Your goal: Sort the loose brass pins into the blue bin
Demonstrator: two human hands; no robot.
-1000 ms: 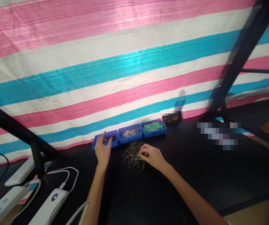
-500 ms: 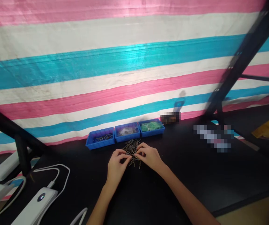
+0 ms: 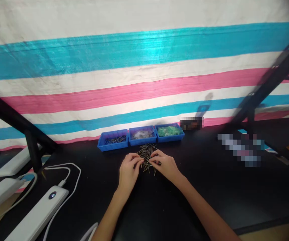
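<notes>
A loose pile of thin metal screws [image 3: 147, 151] lies on the black table [image 3: 164, 207], in front of three blue bins. My left hand [image 3: 130, 167] is at the pile's left edge, thumb and index finger pinched together. From the right, my right hand [image 3: 165, 164] reaches over the pile with its fingertips pinched too. What either pinch holds is too small to make out. The left bin [image 3: 113, 146] holds similar dark metal pieces, the middle bin [image 3: 142, 141] clear plastic bags, and the right bin [image 3: 170, 137] green bags.
A white power strip [image 3: 39, 214] with a looping white cable [image 3: 77, 180] lies at the left, near other white strips [image 3: 1, 192]. Slanted black frame legs [image 3: 11, 112] stand at both sides before a striped sheet [image 3: 134, 90]. Blurred items lie at the right.
The camera view has shifted, so the scene sits further right and slightly higher. The fingertips of both hands have moved slightly apart over the pile.
</notes>
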